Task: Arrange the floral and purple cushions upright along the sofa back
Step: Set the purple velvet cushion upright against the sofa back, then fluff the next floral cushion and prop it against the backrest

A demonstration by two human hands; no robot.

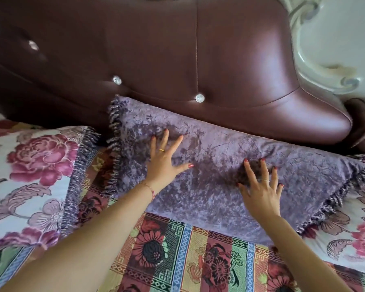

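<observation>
Purple cushion leans under our palms: our left hand and right hand press flat on its velvet face, fingers spread wide, gripping nothing. Nearest us lies the striped sofa cover. Floral cushions flank it, one left, one right. Behind, its top edge touches the leather sofa back.
</observation>
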